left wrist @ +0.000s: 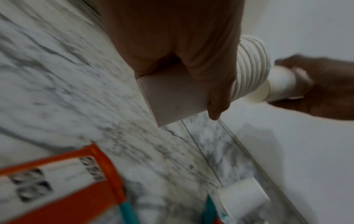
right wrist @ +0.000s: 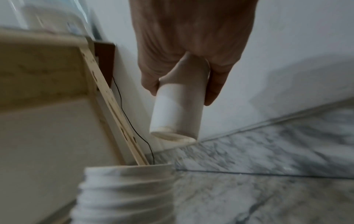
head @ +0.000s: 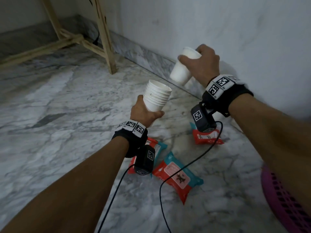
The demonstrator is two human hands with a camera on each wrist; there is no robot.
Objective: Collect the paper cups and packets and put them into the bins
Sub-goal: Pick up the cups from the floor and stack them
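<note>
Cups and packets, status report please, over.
Left hand holds stack of cups. Right hand grips two nested cups above it. Three packets on floor, one more cup by wall. Pink bin at right; nothing blocking.

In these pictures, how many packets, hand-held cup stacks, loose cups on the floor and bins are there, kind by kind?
Packets: 3 (left packet, middle packet, right packet)
Held cup stacks: 2 (left stack, right stack)
Loose cup: 1
Pink bin: 1
Total: 7
</note>
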